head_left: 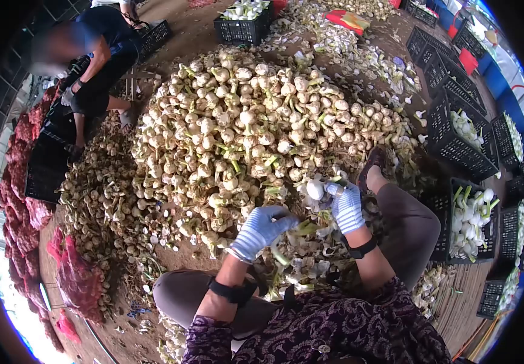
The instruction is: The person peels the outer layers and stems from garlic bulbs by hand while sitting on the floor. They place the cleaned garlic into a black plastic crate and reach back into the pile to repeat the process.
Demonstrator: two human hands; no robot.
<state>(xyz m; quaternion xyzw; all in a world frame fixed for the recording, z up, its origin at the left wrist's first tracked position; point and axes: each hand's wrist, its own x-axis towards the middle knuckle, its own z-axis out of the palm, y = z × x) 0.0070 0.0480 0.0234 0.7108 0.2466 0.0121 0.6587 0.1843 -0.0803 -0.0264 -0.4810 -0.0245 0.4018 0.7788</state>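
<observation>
Earthen floor [180,27]: red mesh sacks [22,212] lay along the left edge, and a garlic heap [244,121] filled the centre. At the heap's near foot the left hand [262,227] curled over green stalks [304,229], its grip's hold not discernible; the right hand [348,207] pinched a garlic bulb [315,189] in its grip. Black crates [456,145] at right held trimmed white bulbs [469,223].

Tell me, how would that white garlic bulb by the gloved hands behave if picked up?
The garlic bulb by the right hand looks round, so it would probably roll if set down. Its papery skin seems apt to flake, judging by the peelings below. Small against the glove, it is probably light.
</observation>
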